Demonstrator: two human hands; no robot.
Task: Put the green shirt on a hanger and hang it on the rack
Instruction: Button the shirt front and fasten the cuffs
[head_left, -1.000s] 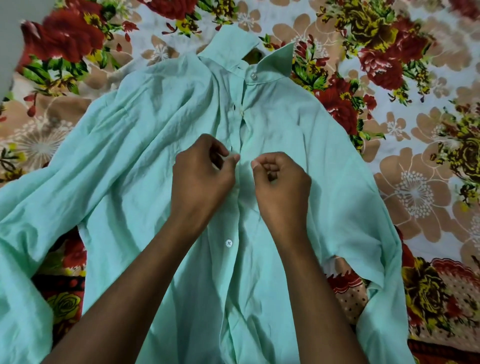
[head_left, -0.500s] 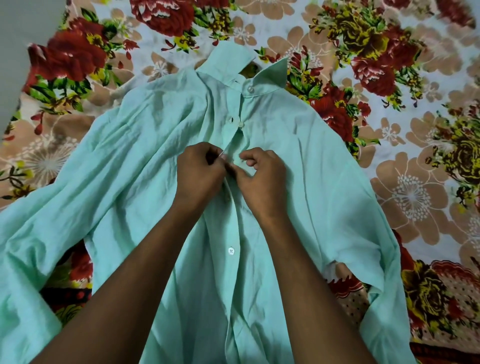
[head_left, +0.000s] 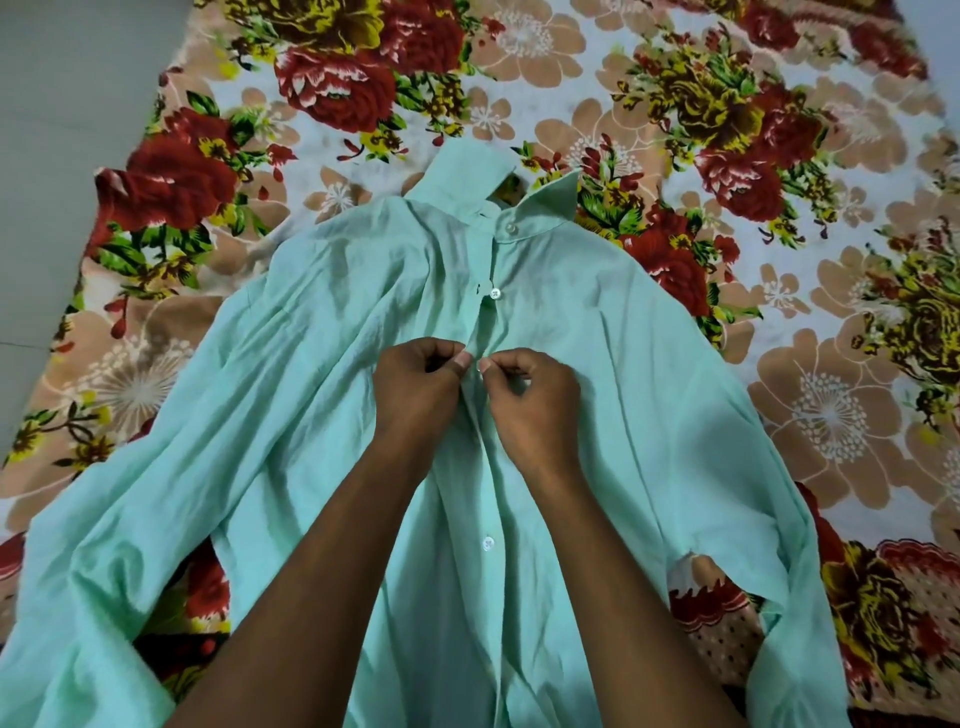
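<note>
The pale green shirt (head_left: 597, 374) lies front up and spread out on a flowered sheet, collar pointing away from me, sleeves out to both sides. White buttons run down its front placket. My left hand (head_left: 415, 392) pinches the left edge of the placket at chest height. My right hand (head_left: 530, 395) pinches the right edge at the same height, thumbs almost touching. No hanger or rack is in view.
The flowered bedsheet (head_left: 779, 208) with red, yellow and tan flowers covers the surface around the shirt. A plain grey floor (head_left: 62, 130) shows along the left edge of the view.
My hands came together on the placket, then eased slightly apart. The view has tilted so the collar sits lower in the frame and more sheet shows beyond it.
</note>
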